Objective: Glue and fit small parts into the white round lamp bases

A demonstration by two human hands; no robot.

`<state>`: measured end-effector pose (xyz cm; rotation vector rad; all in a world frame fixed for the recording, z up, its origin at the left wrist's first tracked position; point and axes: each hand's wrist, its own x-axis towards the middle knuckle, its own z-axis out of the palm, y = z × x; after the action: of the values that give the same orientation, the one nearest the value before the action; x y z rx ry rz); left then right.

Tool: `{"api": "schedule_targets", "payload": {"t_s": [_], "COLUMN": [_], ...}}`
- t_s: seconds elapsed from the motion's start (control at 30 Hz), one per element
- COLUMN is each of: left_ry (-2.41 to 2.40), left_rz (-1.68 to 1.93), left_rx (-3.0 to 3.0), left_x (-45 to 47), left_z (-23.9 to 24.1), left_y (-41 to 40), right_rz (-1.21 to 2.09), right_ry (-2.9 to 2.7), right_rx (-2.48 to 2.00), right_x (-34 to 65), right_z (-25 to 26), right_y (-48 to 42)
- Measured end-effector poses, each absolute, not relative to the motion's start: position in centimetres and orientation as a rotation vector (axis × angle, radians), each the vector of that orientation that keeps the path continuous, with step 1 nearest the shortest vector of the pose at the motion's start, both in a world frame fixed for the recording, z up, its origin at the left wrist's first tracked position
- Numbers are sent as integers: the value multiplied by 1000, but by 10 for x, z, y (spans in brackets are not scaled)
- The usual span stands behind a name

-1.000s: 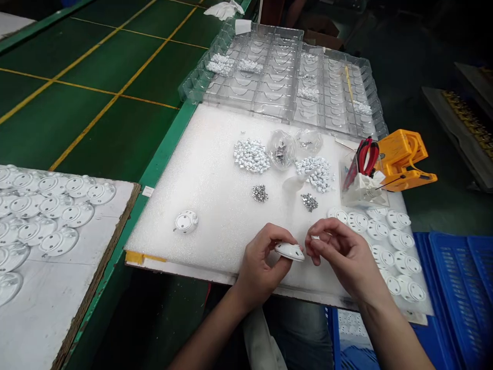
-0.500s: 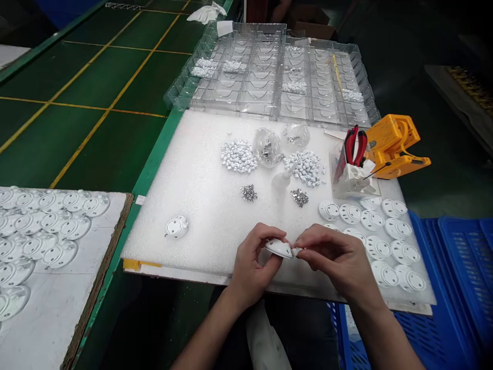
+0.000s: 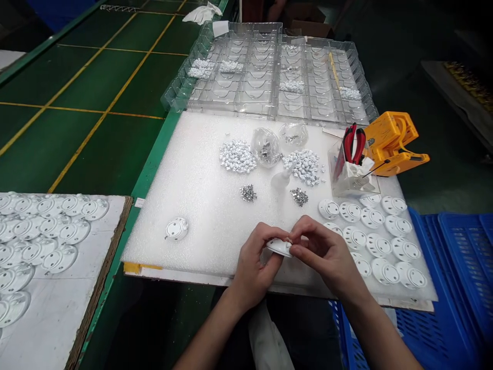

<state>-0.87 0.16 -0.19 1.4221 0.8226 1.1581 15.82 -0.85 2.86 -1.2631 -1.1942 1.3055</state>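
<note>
white plastic cover (image 3: pixel 279 247) held above the foam sheet (image 3: pixel 185 241) at lower centre: our left hand (image 3: pixel 254 264) grasps it, our right hand (image 3: pixel 327 252) pinches its edge; it looks light, stiff and slippery, safest held by the rim.

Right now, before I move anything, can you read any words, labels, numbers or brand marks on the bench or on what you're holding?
Nothing in view can be read clearly.
Small white label on the green table edge: too small to read.
White tag on the clear plastic tray: nothing legible.
Orange plastic tool: no legible marking.
Round white part between the hands: no legible marking.
</note>
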Motion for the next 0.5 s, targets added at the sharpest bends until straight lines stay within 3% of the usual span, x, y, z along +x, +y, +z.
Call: {"api": "schedule_targets", "payload": {"t_s": [0.5], "left_ry": [749], "left_rz": [1127], "left_rx": [1479], "left_x": [-11], "left_z": [3], "left_y": [4], "right_rz": [754], "right_ry": [-1542], "right_rx": [-1260], "right_x": [158], "right_z": [32], "right_y": [-21]}}
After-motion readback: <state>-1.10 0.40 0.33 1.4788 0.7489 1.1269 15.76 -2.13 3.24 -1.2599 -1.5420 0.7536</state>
